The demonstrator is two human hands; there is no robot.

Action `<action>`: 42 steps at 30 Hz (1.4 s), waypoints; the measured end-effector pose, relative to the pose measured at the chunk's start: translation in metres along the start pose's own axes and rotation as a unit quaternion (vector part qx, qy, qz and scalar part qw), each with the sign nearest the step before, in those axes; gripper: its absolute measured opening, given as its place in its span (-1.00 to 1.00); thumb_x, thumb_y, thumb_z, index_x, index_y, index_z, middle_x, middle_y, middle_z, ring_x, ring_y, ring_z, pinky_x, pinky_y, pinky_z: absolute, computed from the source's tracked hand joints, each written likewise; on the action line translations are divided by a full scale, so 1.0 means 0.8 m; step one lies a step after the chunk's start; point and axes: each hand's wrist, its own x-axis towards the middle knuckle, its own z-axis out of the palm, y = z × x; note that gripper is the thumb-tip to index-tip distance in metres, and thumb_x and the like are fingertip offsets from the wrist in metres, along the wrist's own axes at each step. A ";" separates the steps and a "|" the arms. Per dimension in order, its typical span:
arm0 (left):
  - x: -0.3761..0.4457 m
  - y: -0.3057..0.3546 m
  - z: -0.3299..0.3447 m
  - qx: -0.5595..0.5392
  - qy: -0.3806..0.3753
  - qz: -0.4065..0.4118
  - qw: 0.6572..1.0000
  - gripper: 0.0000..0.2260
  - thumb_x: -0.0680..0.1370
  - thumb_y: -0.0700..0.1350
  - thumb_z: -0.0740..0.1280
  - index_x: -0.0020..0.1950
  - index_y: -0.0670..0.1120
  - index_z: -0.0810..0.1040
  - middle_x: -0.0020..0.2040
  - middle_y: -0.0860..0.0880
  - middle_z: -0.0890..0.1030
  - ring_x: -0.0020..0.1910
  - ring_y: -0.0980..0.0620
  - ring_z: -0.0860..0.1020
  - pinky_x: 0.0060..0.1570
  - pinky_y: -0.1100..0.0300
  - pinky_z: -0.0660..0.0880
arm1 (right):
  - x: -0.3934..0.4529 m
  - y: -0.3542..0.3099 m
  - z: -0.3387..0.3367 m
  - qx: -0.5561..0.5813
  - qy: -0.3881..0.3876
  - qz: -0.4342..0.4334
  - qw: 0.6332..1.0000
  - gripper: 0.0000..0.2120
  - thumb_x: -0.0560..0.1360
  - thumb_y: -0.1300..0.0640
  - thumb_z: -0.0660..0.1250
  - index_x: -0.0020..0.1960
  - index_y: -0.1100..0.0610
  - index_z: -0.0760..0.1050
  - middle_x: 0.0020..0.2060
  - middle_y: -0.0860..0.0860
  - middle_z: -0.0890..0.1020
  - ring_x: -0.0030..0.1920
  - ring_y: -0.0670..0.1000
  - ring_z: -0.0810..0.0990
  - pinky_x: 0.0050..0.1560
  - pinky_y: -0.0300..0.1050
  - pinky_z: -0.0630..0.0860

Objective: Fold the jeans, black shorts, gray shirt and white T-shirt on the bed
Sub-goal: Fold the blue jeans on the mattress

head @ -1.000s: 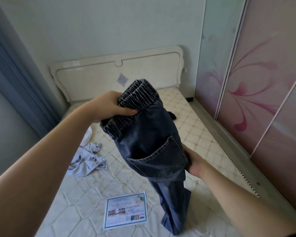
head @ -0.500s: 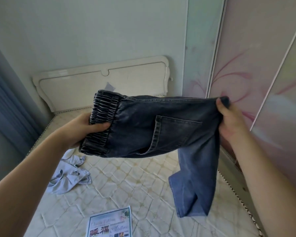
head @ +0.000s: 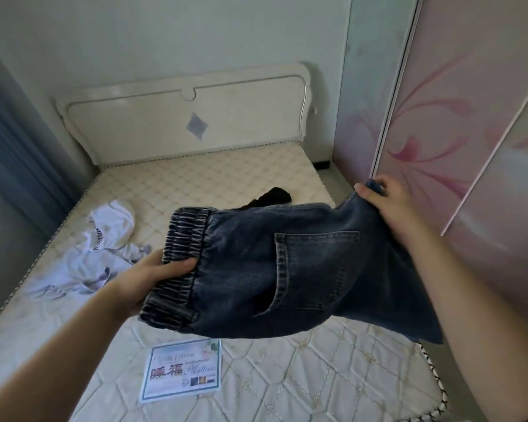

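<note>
The jeans (head: 287, 269) are held up in the air above the bed (head: 302, 376), stretched out sideways between two hands. Dark blue washed denim is seen, paler along the seams, with a gathered elastic waistband at the left end — ribbed, faded in streaks. A stitched patch pocket faces the camera near the middle, its opening sagging a little. The lower part of the cloth is draped down past the right forearm.

The waistband is gripped by the left hand (head: 153, 278), thumb laid across the front of the elastic, the fingers hidden behind the cloth. The far end is pinched by the right hand (head: 387, 205), fingers curled over a bunched edge of denim near the wardrobe door (head: 470, 132).

Below, on the quilted mattress, the white T-shirt (head: 110, 229) is left crumpled at the left side, with a pale printed garment just beside it — whether this is the gray shirt cannot be told. The black shorts (head: 275, 196) are partly hidden behind the jeans. A printed label (head: 182, 371) lies flat on the near mattress, and the headboard (head: 183, 117) is seen at the far end.
</note>
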 end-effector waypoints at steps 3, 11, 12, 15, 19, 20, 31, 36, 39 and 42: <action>-0.012 -0.071 -0.006 -0.038 0.050 -0.063 0.996 -0.49 0.18 -0.06 0.65 0.05 -0.19 0.64 0.01 -0.26 0.68 -0.11 -0.17 0.68 -0.24 0.09 0.61 | 0.008 0.064 0.050 -0.078 -0.079 0.059 0.992 -0.63 0.35 -0.29 0.44 0.00 -0.07 0.56 -0.12 -0.15 0.65 -0.12 -0.18 0.59 -0.15 -0.24 0.45; -0.099 -0.268 -0.043 -0.094 0.192 -0.178 0.960 -0.64 0.47 -0.24 0.40 0.24 -0.29 0.51 0.14 -0.30 0.63 0.08 -0.24 0.63 -0.05 0.01 0.62 | -0.064 0.234 0.208 -0.084 -0.257 0.245 0.931 -0.65 0.49 0.01 0.45 0.17 0.18 0.49 0.13 0.09 0.60 0.05 0.03 0.55 0.03 -0.11 0.42; -0.111 -0.282 -0.051 -0.102 0.207 -0.184 0.955 -0.65 0.47 -0.24 0.40 0.25 -0.28 0.51 0.14 -0.29 0.63 0.08 -0.24 0.63 -0.05 0.01 0.62 | -0.074 0.244 0.225 -0.077 -0.271 0.261 0.923 -0.69 0.51 0.05 0.44 0.15 0.18 0.48 0.13 0.11 0.60 0.04 0.03 0.55 0.02 -0.12 0.44; -0.142 -0.316 -0.079 -0.129 0.231 -0.203 0.943 -0.65 0.50 -0.22 0.39 0.27 -0.24 0.51 0.14 -0.27 0.64 0.11 -0.25 0.62 -0.07 0.02 0.62 | -0.102 0.266 0.275 -0.064 -0.304 0.292 0.905 -0.68 0.53 0.12 0.41 0.20 0.25 0.45 0.17 0.18 0.59 0.19 0.15 0.55 0.20 0.00 0.48; -0.174 -0.351 -0.122 -0.147 0.259 -0.209 0.932 -0.60 0.45 -0.15 0.41 0.27 -0.20 0.50 0.14 -0.23 0.65 0.10 -0.20 0.63 -0.07 0.05 0.62 | -0.130 0.278 0.340 -0.068 -0.320 0.306 0.894 -0.71 0.52 0.15 0.41 0.17 0.24 0.45 0.20 0.23 0.57 0.27 0.21 0.51 0.39 0.19 0.35; -0.180 -0.360 -0.134 -0.150 0.262 -0.208 0.930 -0.60 0.45 -0.14 0.41 0.27 -0.20 0.50 0.14 -0.24 0.65 0.09 -0.19 0.64 -0.08 0.06 0.61 | -0.138 0.279 0.357 -0.071 -0.319 0.306 0.894 -0.69 0.52 0.15 0.42 0.19 0.25 0.45 0.19 0.21 0.57 0.26 0.19 0.52 0.39 0.16 0.36; -0.193 -0.514 -0.352 -0.149 0.302 -0.263 0.904 -0.76 0.57 -0.14 0.36 0.23 -0.04 0.51 0.09 -0.12 0.68 0.07 -0.13 0.65 0.04 -0.05 0.60 | -0.199 0.326 0.593 -0.148 -0.310 0.248 0.906 -0.74 0.52 0.26 0.40 0.16 0.05 0.51 -0.17 -0.04 0.62 -0.14 -0.17 0.58 -0.27 -0.51 0.42; -0.172 -0.568 -0.465 -0.112 0.336 -0.254 0.900 -0.76 0.56 -0.17 0.39 0.22 -0.11 0.52 0.07 -0.12 0.69 -0.01 -0.03 0.67 -0.12 0.15 0.61 | -0.215 0.364 0.710 -0.167 -0.295 0.232 0.912 -0.81 0.52 0.28 0.37 0.09 0.06 0.57 -0.10 0.10 0.66 -0.08 0.01 0.62 -0.06 -0.35 0.49; -0.162 -0.590 -0.520 -0.094 0.333 -0.254 0.903 -0.77 0.55 -0.16 0.40 0.20 -0.10 0.54 0.05 -0.12 0.69 0.00 -0.04 0.67 -0.07 0.14 0.61 | -0.215 0.385 0.777 -0.190 -0.285 0.224 0.912 -0.85 0.51 0.24 0.40 0.02 0.04 0.57 -0.06 0.15 0.68 0.02 0.16 0.64 0.12 -0.03 0.55; -0.157 -0.614 -0.568 -0.090 0.301 -0.276 0.908 -0.79 0.56 -0.16 0.38 0.19 -0.06 0.53 0.07 -0.11 0.69 0.04 -0.07 0.66 0.02 0.03 0.59 | -0.207 0.407 0.834 -0.221 -0.273 0.209 0.913 -0.89 0.48 0.17 0.44 -0.03 0.01 0.58 -0.05 0.17 0.70 0.00 0.16 0.64 0.10 -0.03 0.52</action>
